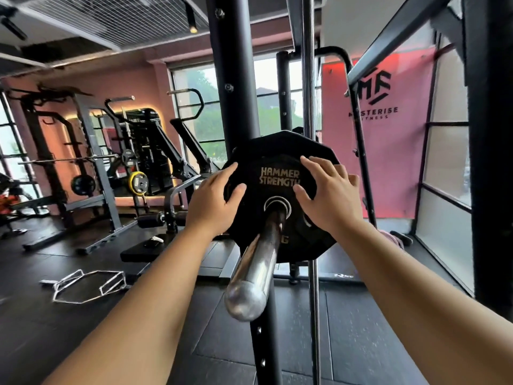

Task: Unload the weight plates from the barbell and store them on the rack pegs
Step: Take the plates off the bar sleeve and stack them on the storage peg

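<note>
A black many-sided weight plate marked "Hammer Strength" sits on the chrome barbell sleeve, which points toward me. My left hand lies on the plate's left side, fingers over its edge and thumb on its face. My right hand holds the plate's right side the same way, fingers spread over the upper right rim. Whether a second plate sits behind this one is hidden. No storage peg shows plainly.
A black rack upright rises behind the plate and a chrome guide rod runs just right of it. A hex bar lies on the dark floor at left, near a bench. Other racks stand along the far left wall.
</note>
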